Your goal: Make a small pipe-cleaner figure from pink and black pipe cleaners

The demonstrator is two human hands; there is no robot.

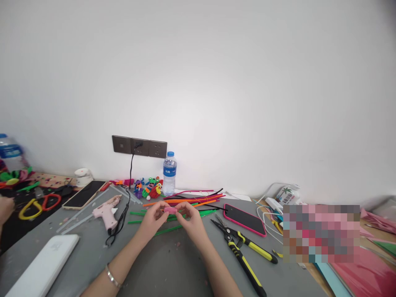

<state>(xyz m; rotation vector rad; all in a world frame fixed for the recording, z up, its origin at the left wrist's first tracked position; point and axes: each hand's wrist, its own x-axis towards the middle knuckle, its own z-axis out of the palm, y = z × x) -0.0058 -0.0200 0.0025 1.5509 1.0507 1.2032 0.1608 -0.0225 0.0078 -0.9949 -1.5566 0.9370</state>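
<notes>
Between my two hands is a small pink bundle (170,210) that looks like coiled pipe cleaner; its fine shape is too small to make out. My left hand (155,217) pinches its left end, and my right hand (187,217) pinches the right end. Just behind and below the fingers lie green pipe cleaners (136,222), with orange pipe cleaners (210,201) and red ones farther back. Yellow-and-black pliers (238,247) rest with handles spread to the right of my right forearm. Left of my left hand lies a pink glue gun (107,213).
A water bottle (170,175) stands by the wall beside small pipe-cleaner figures (150,188). A pink-edged phone (244,220) lies right, another phone (85,195) left. A white block (43,266) is front left. Another person's hand (6,209) is near scissors (40,207). A cord (131,173) reaches the socket.
</notes>
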